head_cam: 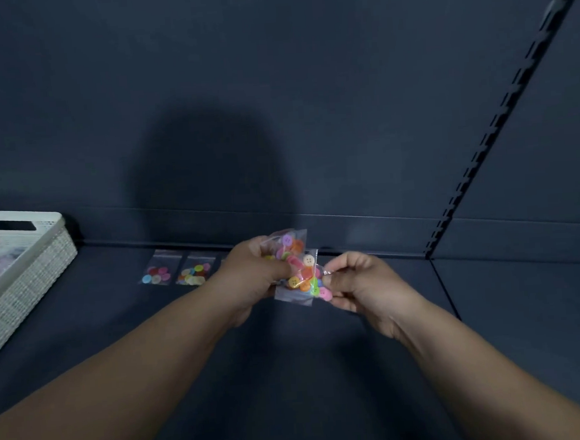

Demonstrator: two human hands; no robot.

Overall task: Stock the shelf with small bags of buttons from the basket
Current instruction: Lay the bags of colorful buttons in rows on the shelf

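Left hand (251, 274), 6 o'clock: fingers curled round a bunch of bags (293, 264), clear crinkled plastic holding round coloured buttons; count unclear. Right hand (365, 283) pinches the bunch's right edge. On the dark, smooth shelf (117, 321), 8 o'clock, two lie flat: first bag (156, 272), second bag (194, 270). One white woven basket (28, 272), 9 o'clock.
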